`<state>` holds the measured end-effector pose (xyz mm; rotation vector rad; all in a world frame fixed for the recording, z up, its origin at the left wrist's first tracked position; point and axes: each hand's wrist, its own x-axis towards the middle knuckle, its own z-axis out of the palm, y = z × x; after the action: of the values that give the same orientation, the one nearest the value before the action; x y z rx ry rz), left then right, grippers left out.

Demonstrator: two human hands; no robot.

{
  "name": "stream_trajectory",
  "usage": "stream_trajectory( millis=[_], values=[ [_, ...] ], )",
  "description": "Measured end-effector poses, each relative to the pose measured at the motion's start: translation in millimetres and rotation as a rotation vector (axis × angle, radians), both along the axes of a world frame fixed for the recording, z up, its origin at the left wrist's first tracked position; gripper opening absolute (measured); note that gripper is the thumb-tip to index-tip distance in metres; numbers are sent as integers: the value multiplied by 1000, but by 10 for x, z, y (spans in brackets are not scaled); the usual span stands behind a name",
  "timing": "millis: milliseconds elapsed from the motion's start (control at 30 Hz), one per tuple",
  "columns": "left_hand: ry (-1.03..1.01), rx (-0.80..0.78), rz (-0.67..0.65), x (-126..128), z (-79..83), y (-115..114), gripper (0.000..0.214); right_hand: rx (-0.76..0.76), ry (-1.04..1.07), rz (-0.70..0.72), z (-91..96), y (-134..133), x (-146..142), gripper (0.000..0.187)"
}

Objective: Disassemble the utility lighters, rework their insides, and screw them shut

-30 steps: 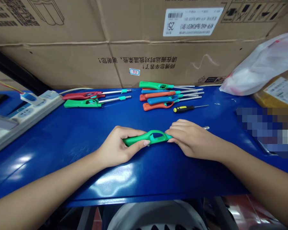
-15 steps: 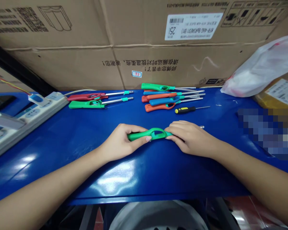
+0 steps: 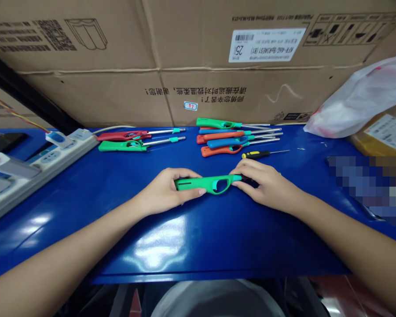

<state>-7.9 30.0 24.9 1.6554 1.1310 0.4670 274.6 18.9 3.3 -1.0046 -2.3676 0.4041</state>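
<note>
A green long-necked lighter [image 3: 203, 184] lies crosswise between my hands, just above the blue table. Its side faces up, showing a dark slot, the trigger loop and a teal collar. My left hand [image 3: 161, 193] is closed around the handle end, with the thumb along the lower edge. My right hand [image 3: 270, 187] pinches the lighter at the collar end, and its fingers hide most of the metal neck. Beyond my hands lies a pile of green, orange and blue lighters [image 3: 222, 140]. A red lighter [image 3: 122, 135] and another green lighter [image 3: 122, 146] rest further left.
A black-and-yellow screwdriver [image 3: 257, 154] lies in front of the pile. At the left stands a white power strip [image 3: 49, 165] with plugs. A large cardboard box [image 3: 119, 92] walls off the back. A white plastic bag [image 3: 356, 97] sits at the right.
The green lighter has rolled in my hands, so its slotted side now shows more fully. My right hand's grip on the collar end has shifted slightly. The view has tilted a little.
</note>
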Motion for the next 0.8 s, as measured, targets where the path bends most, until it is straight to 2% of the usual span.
stream_trajectory(
  millis=[167,367,467,567,667,733,800],
  values=[
    [-77,51,-27,10,-40,-24,41,3,18,4,7,-15,5,7],
    [-89,72,-38,28,-114,-38,42,-100,-73,-90,13,16,27,7],
    [-204,95,-22,47,-148,-55,51,-86,-95,-137,7,71,87,7],
    [-326,84,0,57,-171,-79,52,-68,-97,-160,0,121,159,10],
    [-295,123,3,43,-185,-100,50,-60,-77,-163,-6,168,228,33],
    [-177,245,-38,23,-192,-107,48,-15,-41,-201,-15,212,276,47],
    [-42,415,-115,3,-195,-105,46,47,-10,-286,-33,270,324,50]
  ],
)
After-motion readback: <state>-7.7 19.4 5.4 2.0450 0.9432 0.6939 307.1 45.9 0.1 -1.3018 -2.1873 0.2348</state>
